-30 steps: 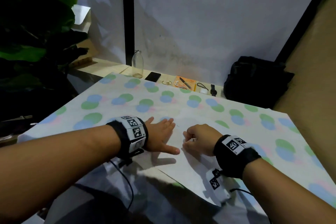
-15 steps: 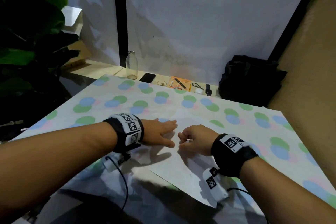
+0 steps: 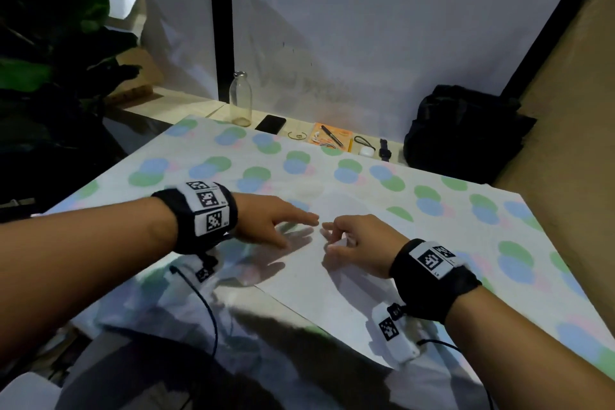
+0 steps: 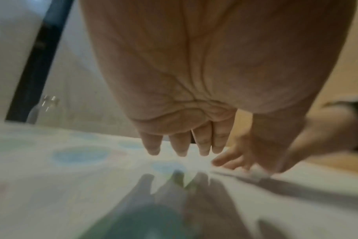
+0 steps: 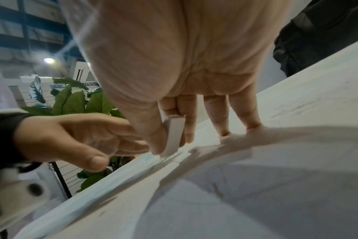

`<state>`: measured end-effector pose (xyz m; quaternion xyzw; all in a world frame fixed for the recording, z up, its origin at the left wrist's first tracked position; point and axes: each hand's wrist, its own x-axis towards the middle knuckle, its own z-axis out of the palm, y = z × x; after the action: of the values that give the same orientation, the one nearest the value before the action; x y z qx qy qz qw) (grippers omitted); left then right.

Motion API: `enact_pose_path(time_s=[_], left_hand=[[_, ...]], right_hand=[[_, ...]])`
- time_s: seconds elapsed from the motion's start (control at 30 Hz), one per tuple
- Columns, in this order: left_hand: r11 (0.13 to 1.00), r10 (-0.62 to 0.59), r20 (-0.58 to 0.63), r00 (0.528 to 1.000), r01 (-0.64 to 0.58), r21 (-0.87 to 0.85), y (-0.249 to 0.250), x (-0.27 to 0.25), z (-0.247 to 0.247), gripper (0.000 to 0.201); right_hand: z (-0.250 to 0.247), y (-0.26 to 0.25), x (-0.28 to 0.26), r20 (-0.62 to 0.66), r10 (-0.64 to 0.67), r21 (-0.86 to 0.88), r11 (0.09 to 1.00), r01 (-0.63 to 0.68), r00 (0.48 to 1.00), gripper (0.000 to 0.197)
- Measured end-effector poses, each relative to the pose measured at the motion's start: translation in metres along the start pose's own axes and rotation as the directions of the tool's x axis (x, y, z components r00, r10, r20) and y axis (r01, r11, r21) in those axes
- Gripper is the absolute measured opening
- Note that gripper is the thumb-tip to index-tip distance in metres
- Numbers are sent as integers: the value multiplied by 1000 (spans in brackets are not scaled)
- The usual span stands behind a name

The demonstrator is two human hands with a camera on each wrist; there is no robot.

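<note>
A white sheet of paper [image 3: 319,280] lies on the dotted tablecloth [image 3: 432,206] in front of me. My right hand [image 3: 357,240] rests on the sheet, with two fingertips [image 5: 253,126] pressing it. Thumb and index finger pinch a small white eraser-like block [image 5: 174,134], whose lower end touches the paper. My left hand [image 3: 273,220] hovers just above the sheet's left edge, fingers [image 4: 182,145] straight, holding nothing. Its shadow falls on the cloth below. The two hands nearly meet at their fingertips.
Along the far table edge stand a glass bottle [image 3: 240,100], a phone [image 3: 270,124], an orange booklet with a pen [image 3: 332,136], an earbud case [image 3: 366,151] and a watch [image 3: 384,148]. A black bag [image 3: 466,130] sits far right. A leafy plant [image 3: 50,43] fills the left.
My left hand, earlier flat on the paper, has lifted slightly off it. The right hand's fingers have loosened from a tight curl, and it still holds the small block.
</note>
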<state>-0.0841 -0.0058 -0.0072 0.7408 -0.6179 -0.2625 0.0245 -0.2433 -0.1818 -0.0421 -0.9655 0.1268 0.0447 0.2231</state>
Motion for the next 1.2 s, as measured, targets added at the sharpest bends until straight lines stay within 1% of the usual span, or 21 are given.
enact_pose_path(time_s=[0.1,0.13,0.2,0.27,0.33,0.43,0.5,0.6,0.67,0.77,0.83,0.87,0.93,1.0,1.03,1.07,1.1,1.17,1.2], left_hand=[[977,-101,111,989,78,196,-7,25,9,103],[963,-125,126,984,90,255,-12,32,15,111],[946,-126,116,985,84,314,-20,40,25,113],[946,-110,106,988,71,316,-28,44,30,111],[951,-122,135,983,77,299,-32,45,30,111],[960,-140,136,981,101,262,-36,51,32,112],[965,-147,106,983,119,233,-35,53,36,111],[960,-166,76,983,143,241,-32,57,38,128],[958,-185,78,980,162,237,-31,58,38,136],[953,-194,77,978,169,252,-30,58,38,142],[948,-207,86,975,178,264,-29,58,38,143],[945,-212,85,974,182,273,-29,58,38,142],[938,-214,81,974,181,297,-30,59,39,141],[935,-217,77,973,185,304,-32,61,42,145],[935,-214,76,974,181,305,-31,61,43,144],[934,-212,78,974,178,309,-31,61,42,142],[934,-213,85,973,177,311,-29,60,40,140],[939,-219,98,971,182,292,-27,59,37,133],[942,-217,95,972,183,283,-27,58,37,132]], right_hand=[[4,-5,-1,-8,-33,22,999,33,999,18],[5,-6,-2,-17,-46,31,998,46,999,19],[4,-7,-7,-41,-65,68,995,67,997,16],[-1,-6,-12,-69,-74,89,993,80,995,17],[-8,-5,-14,-83,-74,113,990,83,994,17],[-17,-8,-8,-133,-106,15,994,109,985,15],[-17,-19,0,-68,-138,-36,990,136,988,14],[-7,-37,10,64,-189,-116,974,196,980,13],[-5,-42,14,100,-207,-158,962,221,973,13],[-3,-43,18,174,-219,-179,951,250,960,6],[-1,-48,18,213,-224,-205,941,268,951,7],[-1,-49,21,212,-225,-222,937,271,951,9],[-4,-44,35,149,-198,-271,934,233,969,11],[-10,-35,48,59,-108,-226,967,118,992,9],[-11,-32,52,44,-87,-193,977,94,995,8],[-8,-33,50,70,-105,-185,976,116,992,8],[-4,-38,45,135,-157,-188,966,180,978,8],[3,-49,30,277,-227,-188,940,284,934,11],[2,-49,29,298,-221,-198,937,287,928,12]])
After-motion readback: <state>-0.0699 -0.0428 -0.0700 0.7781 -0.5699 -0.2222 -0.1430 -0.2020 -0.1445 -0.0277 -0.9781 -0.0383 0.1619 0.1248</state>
